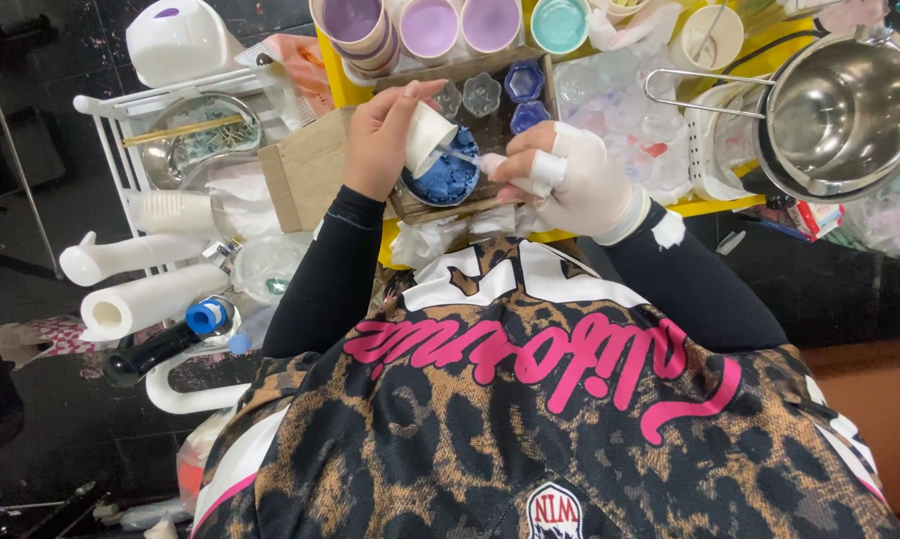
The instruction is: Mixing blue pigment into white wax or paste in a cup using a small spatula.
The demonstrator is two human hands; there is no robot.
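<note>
My left hand grips a small white paper cup, tipped on its side over a round mould filled with blue material. My right hand, in a white glove with taped fingers, pinches a thin stick whose tip reaches into the cup's mouth. Both hands hover over a wooden tray that holds the blue mould and several small clear faceted moulds, two of them filled blue.
Cups of lilac and teal liquid line the yellow table's far edge. A steel pot sits at right on a white appliance. A white cart at left carries a metal bowl, paper cups and paper rolls.
</note>
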